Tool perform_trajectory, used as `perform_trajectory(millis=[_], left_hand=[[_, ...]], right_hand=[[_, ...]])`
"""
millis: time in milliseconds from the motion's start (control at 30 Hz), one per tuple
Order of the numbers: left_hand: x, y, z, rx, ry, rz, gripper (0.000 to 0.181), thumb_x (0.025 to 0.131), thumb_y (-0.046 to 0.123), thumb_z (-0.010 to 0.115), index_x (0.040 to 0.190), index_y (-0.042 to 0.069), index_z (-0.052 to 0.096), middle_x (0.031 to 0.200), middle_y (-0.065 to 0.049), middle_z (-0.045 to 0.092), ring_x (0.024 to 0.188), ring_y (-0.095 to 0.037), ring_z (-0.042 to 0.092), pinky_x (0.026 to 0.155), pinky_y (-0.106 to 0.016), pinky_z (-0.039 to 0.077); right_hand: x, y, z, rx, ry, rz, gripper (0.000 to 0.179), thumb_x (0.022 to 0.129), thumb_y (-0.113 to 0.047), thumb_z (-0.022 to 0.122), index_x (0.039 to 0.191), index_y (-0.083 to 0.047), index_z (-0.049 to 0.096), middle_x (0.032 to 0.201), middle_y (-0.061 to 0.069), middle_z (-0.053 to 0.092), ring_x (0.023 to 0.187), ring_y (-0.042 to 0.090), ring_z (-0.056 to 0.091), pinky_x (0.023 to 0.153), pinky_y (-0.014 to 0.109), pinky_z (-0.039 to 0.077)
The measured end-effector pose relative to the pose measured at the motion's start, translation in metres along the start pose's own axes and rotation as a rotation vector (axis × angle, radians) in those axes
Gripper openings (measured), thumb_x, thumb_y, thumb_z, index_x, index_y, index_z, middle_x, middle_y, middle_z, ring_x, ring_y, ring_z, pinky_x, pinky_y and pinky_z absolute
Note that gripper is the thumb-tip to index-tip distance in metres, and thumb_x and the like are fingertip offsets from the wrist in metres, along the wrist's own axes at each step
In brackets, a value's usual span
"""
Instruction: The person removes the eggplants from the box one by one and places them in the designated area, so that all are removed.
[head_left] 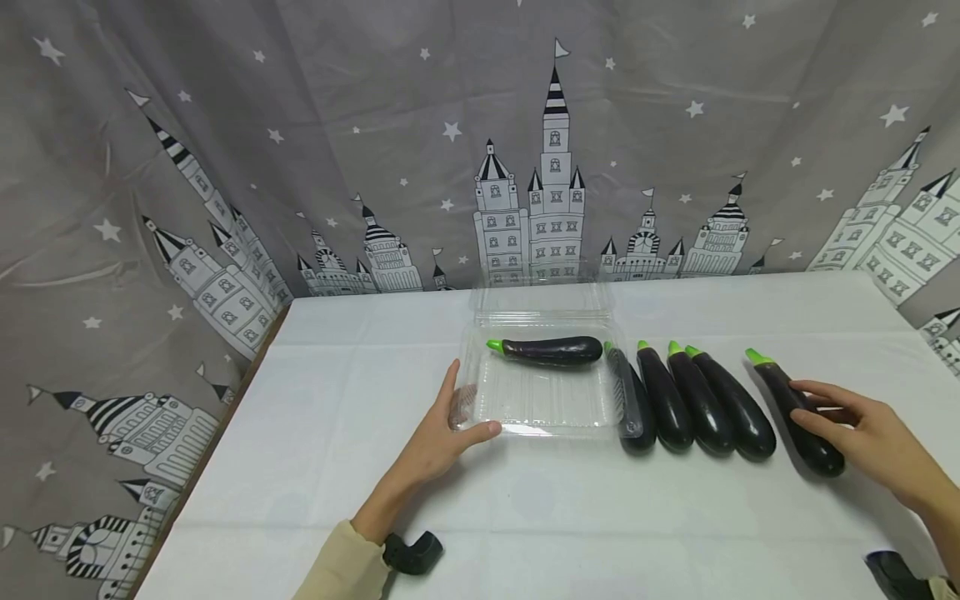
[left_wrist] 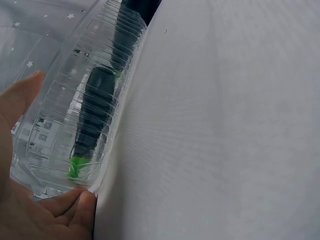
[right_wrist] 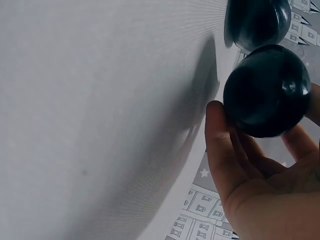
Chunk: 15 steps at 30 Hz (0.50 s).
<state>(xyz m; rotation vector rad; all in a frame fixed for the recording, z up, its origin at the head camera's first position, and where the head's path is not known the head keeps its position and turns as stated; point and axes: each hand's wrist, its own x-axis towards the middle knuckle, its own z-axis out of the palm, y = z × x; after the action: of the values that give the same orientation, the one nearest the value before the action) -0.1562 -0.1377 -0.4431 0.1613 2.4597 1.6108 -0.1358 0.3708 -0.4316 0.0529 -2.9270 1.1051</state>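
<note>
My left hand (head_left: 437,437) holds the near left corner of a clear plastic container (head_left: 551,400), thumb along the front rim and fingers at its left side. Inside, along the back, lies one eggplant (head_left: 555,351) with its green stem pointing left. At the far right my right hand (head_left: 873,429) grips another eggplant (head_left: 795,404) between thumb and fingers. That eggplant's rounded end (right_wrist: 267,92) faces the right wrist view, with shadow on the cloth beneath. The thumb (left_wrist: 22,100) shows above the container's wall in the left wrist view.
Between container and right hand, several eggplants (head_left: 701,404) lie side by side, stems pointing away. The leftmost eggplant (head_left: 637,417) lies against the container's right side, partly behind clear plastic. The container's lid (head_left: 540,298) is folded back toward the grey castle-print curtain (head_left: 420,100). White cloth (head_left: 525,517) covers the table.
</note>
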Motion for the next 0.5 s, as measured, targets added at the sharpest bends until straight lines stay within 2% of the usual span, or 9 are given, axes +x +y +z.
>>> perform_trajectory(millis=[67, 167, 233, 367, 467, 500], left_hand=[[-0.0001, 0.0002, 0.0001, 0.001, 0.001, 0.002, 0.114, 0.082, 0.042, 0.08, 0.16, 0.02, 0.001, 0.154, -0.02, 0.035, 0.141, -0.037, 0.031, 0.112, -0.059, 0.019], [-0.0006, 0.0011, 0.0002, 0.004, 0.001, -0.003, 0.114, 0.081, 0.042, 0.08, 0.16, 0.021, 0.001, 0.154, -0.019, 0.034, 0.142, -0.037, 0.03, 0.113, -0.059, 0.018], [-0.0004, 0.0011, 0.0003, 0.005, 0.002, -0.007, 0.113, 0.081, 0.043, 0.08, 0.16, 0.022, 0.001, 0.154, -0.018, 0.034, 0.142, -0.037, 0.029, 0.113, -0.059, 0.017], [-0.0003, 0.0009, 0.0005, 0.006, 0.003, -0.01, 0.113, 0.081, 0.043, 0.08, 0.16, 0.023, 0.001, 0.154, -0.018, 0.034, 0.142, -0.037, 0.029, 0.113, -0.06, 0.017], [-0.0005, 0.0007, 0.0004, 0.006, 0.003, -0.009, 0.114, 0.081, 0.043, 0.08, 0.16, 0.022, 0.0, 0.154, -0.018, 0.034, 0.142, -0.037, 0.03, 0.112, -0.06, 0.018], [-0.0005, 0.0005, 0.0003, 0.007, 0.004, -0.009, 0.114, 0.081, 0.043, 0.08, 0.16, 0.022, 0.0, 0.154, -0.019, 0.034, 0.142, -0.037, 0.03, 0.112, -0.059, 0.019]], right_hand=[[-0.0008, -0.0008, 0.0006, -0.005, -0.016, 0.007, 0.051, 0.098, -0.023, 0.064, 0.135, 0.008, 0.05, 0.122, 0.039, 0.051, 0.086, -0.004, 0.048, 0.06, 0.02, 0.044], [-0.0021, -0.0006, 0.0002, 0.004, -0.025, 0.007, 0.051, 0.098, -0.023, 0.064, 0.136, 0.009, 0.049, 0.123, 0.039, 0.051, 0.082, -0.013, 0.045, 0.059, 0.022, 0.044], [-0.0023, 0.0, 0.0004, -0.002, -0.034, 0.012, 0.052, 0.099, -0.023, 0.063, 0.136, 0.009, 0.048, 0.125, 0.039, 0.05, 0.083, -0.011, 0.046, 0.059, 0.023, 0.044], [-0.0012, 0.0004, -0.0001, -0.026, -0.051, 0.022, 0.053, 0.099, -0.026, 0.062, 0.138, 0.008, 0.048, 0.126, 0.039, 0.05, 0.088, 0.007, 0.055, 0.06, 0.023, 0.045], [-0.0003, 0.0005, -0.0002, -0.019, -0.077, 0.015, 0.054, 0.101, -0.027, 0.06, 0.139, 0.008, 0.047, 0.126, 0.039, 0.051, 0.095, 0.027, 0.059, 0.061, 0.024, 0.045], [-0.0001, 0.0007, -0.0003, -0.017, -0.076, 0.007, 0.054, 0.101, -0.027, 0.059, 0.139, 0.008, 0.047, 0.125, 0.038, 0.052, 0.095, 0.025, 0.059, 0.062, 0.023, 0.045]])
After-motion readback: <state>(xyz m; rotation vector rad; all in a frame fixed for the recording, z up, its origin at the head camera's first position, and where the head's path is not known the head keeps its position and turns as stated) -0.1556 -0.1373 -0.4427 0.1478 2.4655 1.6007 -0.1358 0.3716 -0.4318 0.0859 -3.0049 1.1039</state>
